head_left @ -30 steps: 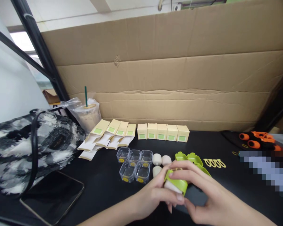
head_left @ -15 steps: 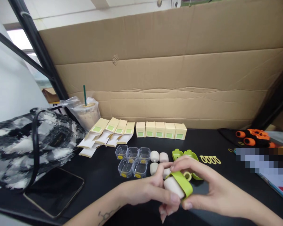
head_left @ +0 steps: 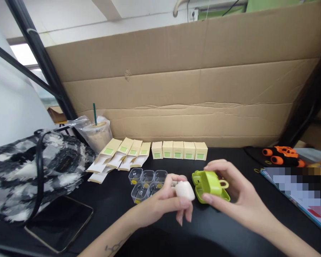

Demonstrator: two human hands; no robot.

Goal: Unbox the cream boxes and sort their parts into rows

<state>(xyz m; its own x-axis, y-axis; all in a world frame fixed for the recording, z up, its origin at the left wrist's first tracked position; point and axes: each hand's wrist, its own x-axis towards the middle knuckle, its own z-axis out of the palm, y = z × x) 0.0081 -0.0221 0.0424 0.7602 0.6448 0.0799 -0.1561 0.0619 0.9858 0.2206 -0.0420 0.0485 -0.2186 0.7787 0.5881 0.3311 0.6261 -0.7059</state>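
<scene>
Your left hand (head_left: 166, 201) pinches the cream earbud case (head_left: 185, 190); your right hand (head_left: 230, 189) grips the green cover (head_left: 210, 180). Line up openings squarely before pushing.

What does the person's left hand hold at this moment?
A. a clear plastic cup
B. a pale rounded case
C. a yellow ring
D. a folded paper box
B: the left hand pinches a pale rounded case between thumb and fingers, apart from the green cover held in the right hand.
</scene>
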